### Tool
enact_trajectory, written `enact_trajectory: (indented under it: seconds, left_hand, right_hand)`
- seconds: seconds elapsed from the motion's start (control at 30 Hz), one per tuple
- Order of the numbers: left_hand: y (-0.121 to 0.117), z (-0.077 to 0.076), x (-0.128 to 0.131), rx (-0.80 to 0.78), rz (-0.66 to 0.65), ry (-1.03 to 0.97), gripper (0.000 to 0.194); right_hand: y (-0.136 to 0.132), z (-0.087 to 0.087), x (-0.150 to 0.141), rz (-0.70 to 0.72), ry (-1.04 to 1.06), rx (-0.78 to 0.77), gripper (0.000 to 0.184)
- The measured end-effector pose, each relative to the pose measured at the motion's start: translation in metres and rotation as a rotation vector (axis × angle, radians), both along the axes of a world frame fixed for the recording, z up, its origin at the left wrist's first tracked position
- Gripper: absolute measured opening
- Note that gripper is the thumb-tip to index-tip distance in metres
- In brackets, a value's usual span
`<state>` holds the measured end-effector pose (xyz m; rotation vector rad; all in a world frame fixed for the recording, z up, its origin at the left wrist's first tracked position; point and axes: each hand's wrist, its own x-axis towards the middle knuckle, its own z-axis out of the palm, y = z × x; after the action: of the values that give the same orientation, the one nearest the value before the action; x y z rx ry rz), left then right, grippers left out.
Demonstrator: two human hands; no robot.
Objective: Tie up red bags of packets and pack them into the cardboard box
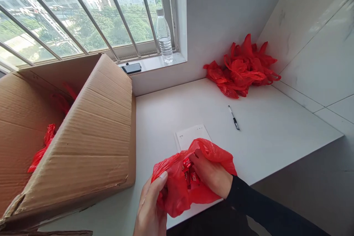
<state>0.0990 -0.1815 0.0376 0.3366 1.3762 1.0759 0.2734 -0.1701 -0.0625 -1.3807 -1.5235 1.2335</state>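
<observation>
My left hand [152, 201] grips the near left rim of a thin red plastic bag [177, 191], its thumb pressed on the outside of the plastic. The bag's mouth gapes toward me. Inside lie several small red wrapped packets [194, 178] with pale print. My right hand [210, 173] reaches into the mouth from the right, bent at the packets. Plastic and the hand itself hide most of its fingers, so what they hold cannot be made out. Just beyond the bag, a white notepad [192, 135] with small writing lies partly covered.
A cardboard box [102, 129] stands at the left, with red bags [45, 147] inside. Crumpled red bags [240, 68] are heaped against the back wall. A black-and-clear pen [234, 118] lies on the white table [265, 143]. On the sill are a water bottle [165, 40] and a phone [132, 68].
</observation>
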Motion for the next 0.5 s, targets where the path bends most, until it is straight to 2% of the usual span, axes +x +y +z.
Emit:
enact_trajectory:
  seconds: [0.13, 0.27, 0.4, 0.43, 0.5]
  left_hand:
    - [0.001, -0.002, -0.001, 0.036, -0.027, 0.001, 0.038]
    - [0.000, -0.001, -0.002, 0.079, -0.021, 0.081, 0.028]
    - [-0.001, -0.002, -0.006, 0.094, -0.050, 0.101, 0.020]
    - [0.000, -0.002, -0.007, 0.098, -0.050, 0.097, 0.019]
    - [-0.001, -0.002, -0.007, 0.097, -0.046, 0.090, 0.017]
  right_hand:
    - [-0.001, 0.000, 0.002, 0.023, -0.183, 0.135, 0.034]
    - [0.000, 0.005, -0.002, -0.043, -0.502, 0.116, 0.029]
    - [0.001, 0.013, -0.005, -0.013, -0.478, -0.028, 0.029]
    - [-0.002, 0.012, -0.005, 0.001, -0.460, -0.030, 0.026]
    - [-0.010, 0.006, -0.004, 0.027, -0.454, 0.060, 0.020]
